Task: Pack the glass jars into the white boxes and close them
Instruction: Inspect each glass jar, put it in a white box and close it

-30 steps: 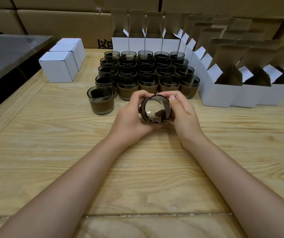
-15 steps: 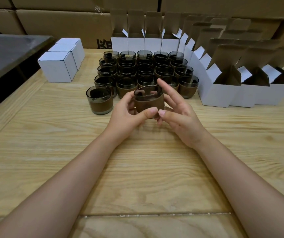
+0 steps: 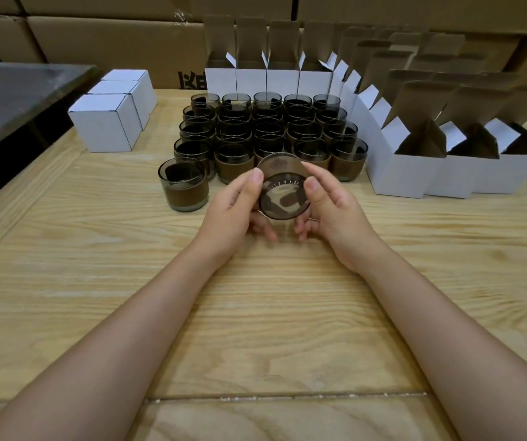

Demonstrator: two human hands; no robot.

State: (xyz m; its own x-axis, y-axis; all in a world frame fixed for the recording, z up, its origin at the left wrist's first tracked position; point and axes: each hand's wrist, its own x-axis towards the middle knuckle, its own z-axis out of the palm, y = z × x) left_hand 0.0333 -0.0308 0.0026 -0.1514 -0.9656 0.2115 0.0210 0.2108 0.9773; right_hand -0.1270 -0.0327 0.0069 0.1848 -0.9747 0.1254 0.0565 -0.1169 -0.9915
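Both hands hold one glass jar [image 3: 284,195] over the wooden table [image 3: 255,313]. The jar sits right between them, tipped so its round bottom looks at the camera. The left hand [image 3: 233,214] curls round the jar's left side, with its thumb up on the jar's edge. The right hand [image 3: 335,214] curls round the right side the same way. The fingers of both hands go under the jar. Just behind the held jar stands a big bunch of jars [image 3: 268,132] (each one has a brown band round it). A single jar [image 3: 183,184] stands a little to the left of the hands. On the right stand open white boxes [image 3: 414,173]. Far over on the left sit closed white boxes [image 3: 106,122].
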